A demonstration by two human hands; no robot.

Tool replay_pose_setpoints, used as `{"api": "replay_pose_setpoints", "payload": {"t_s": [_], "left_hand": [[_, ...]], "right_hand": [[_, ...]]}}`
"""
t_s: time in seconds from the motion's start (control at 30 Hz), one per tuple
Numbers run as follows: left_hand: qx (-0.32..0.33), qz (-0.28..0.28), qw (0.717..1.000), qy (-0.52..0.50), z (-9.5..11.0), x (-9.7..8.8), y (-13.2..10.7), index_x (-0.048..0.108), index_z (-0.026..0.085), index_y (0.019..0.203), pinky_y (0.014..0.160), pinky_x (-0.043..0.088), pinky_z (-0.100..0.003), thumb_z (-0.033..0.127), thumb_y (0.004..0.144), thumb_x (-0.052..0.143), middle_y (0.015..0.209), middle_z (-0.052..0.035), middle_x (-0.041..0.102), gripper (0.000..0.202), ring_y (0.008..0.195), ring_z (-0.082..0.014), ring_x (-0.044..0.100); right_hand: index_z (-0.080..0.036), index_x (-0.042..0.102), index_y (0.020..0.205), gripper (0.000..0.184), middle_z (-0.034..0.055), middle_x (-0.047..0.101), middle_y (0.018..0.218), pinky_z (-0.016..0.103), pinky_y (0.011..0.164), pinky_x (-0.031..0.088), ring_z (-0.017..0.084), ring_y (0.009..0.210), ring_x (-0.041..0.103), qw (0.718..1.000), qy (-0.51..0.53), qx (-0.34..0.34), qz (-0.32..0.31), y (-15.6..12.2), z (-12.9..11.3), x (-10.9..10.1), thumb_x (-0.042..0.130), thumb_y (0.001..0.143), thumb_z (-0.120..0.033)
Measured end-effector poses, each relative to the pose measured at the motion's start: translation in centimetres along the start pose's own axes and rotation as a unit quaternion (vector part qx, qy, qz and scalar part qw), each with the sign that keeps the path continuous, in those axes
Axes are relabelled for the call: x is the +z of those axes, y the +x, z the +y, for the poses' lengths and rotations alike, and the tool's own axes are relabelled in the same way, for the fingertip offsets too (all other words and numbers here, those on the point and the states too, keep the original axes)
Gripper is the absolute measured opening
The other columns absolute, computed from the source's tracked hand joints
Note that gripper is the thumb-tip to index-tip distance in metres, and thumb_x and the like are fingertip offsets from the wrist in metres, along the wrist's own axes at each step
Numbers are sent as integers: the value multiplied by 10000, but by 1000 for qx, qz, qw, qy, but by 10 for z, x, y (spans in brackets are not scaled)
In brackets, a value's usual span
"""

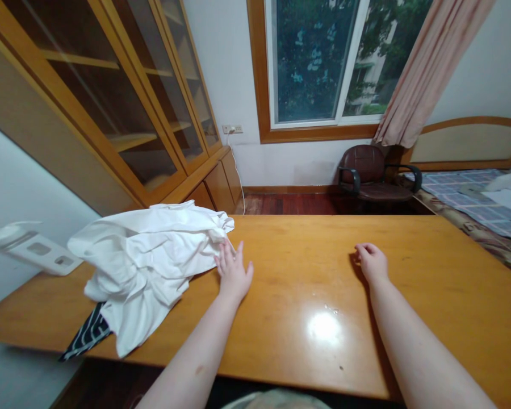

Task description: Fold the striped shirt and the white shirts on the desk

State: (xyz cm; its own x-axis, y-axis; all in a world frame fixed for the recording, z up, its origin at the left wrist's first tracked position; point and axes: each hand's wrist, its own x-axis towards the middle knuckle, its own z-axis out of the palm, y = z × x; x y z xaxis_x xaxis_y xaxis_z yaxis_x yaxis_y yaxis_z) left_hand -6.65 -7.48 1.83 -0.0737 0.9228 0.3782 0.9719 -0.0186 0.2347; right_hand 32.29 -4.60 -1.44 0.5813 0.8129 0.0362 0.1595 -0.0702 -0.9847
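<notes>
A crumpled heap of white cloth [153, 250] lies on the left part of the wooden table [289, 267]. My left hand [234, 272] is at the heap's right edge, fingers spread, the fingertips at or just over the fabric. From under the heap, a black cloth with white stripes [89, 332] sticks out and hangs over the table's front edge. Off to the right, my right hand [371, 262] is above the tabletop, away from the cloth. Its fingers are curled together, and what they hold, if anything, is hidden.
A white appliance [38, 250] stands at the table's left end. Beyond are a glass-door cabinet [145, 85], a socket with a plugged-in white cable [234, 130], a window [315, 62], a brown armchair [366, 170] and a bed [472, 193] on the right.
</notes>
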Motion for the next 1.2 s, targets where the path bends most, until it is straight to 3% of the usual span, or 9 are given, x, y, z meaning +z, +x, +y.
{"api": "replay_pose_setpoints", "payload": {"t_s": [0.13, 0.27, 0.63, 0.8, 0.87, 0.97, 1.07, 1.2], "left_hand": [[77, -81, 994, 4, 20, 29, -15, 443, 206, 1382, 1144, 130, -510, 295, 843, 527, 1554, -130, 188, 552, 1431, -317, 118], [96, -163, 982, 7, 20, 37, -10, 487, 183, 1339, 1137, 222, -442, 325, 884, 461, 1460, -113, 407, 477, 1372, -257, 318], [67, -152, 986, 20, 14, 46, 10, 438, 215, 1379, 1121, 231, -463, 422, 896, 431, 1470, -86, 398, 525, 1357, -256, 342], [57, -140, 988, 25, 15, 55, 21, 431, 215, 1384, 1111, 242, -475, 448, 892, 424, 1474, -91, 391, 545, 1366, -264, 322], [53, -131, 989, 32, 17, 58, 23, 444, 205, 1377, 1109, 243, -480, 454, 888, 426, 1464, -110, 402, 549, 1361, -276, 327], [57, -101, 992, 39, 22, 60, 24, 425, 196, 1394, 1115, 233, -467, 485, 874, 446, 1480, -145, 361, 594, 1370, -295, 308], [113, -67, 991, 31, 29, 59, 25, 359, 225, 1434, 1146, 163, -442, 500, 859, 476, 1528, -133, 266, 648, 1403, -281, 238], [136, -84, 987, 18, 36, 61, 32, 330, 216, 1449, 1152, 145, -444, 527, 847, 484, 1535, -141, 244, 695, 1410, -281, 220]], "right_hand": [[-177, 548, 656, 279, -37, 482, 491, 221, 425, 375, 111, 453, 462, 1000, -17, -15, -6, 1, 4, 2, 600, 648, -451], [-170, 573, 686, 300, -33, 492, 506, 228, 432, 386, 117, 469, 461, 999, -42, -22, -16, 5, 10, 3, 590, 653, -468], [-177, 574, 696, 328, -11, 527, 579, 241, 503, 410, 138, 544, 505, 985, -159, -57, -40, 4, 11, 1, 478, 744, -486], [-167, 629, 787, 350, 74, 648, 755, 339, 715, 454, 218, 747, 594, 964, -249, -83, -49, 1, 5, 5, 478, 757, -481], [-133, 639, 974, 439, 151, 658, 1008, 401, 879, 412, 276, 971, 584, 950, -285, -115, -46, -5, 4, 16, 506, 749, -485], [-81, 473, 1311, 735, 219, 382, 1436, 455, 1071, 233, 325, 1314, 350, 896, -382, -215, -73, -23, 3, 42, 535, 746, -547], [-105, 325, 1434, 877, 188, 164, 1545, 476, 1122, 104, 309, 1411, 164, 835, -451, -287, -131, -40, 2, 68, 509, 760, -635], [-97, 264, 1466, 940, 186, 132, 1552, 482, 1131, 76, 297, 1424, 128, 821, -472, -280, -159, -46, 0, 83, 464, 766, -691]]}}
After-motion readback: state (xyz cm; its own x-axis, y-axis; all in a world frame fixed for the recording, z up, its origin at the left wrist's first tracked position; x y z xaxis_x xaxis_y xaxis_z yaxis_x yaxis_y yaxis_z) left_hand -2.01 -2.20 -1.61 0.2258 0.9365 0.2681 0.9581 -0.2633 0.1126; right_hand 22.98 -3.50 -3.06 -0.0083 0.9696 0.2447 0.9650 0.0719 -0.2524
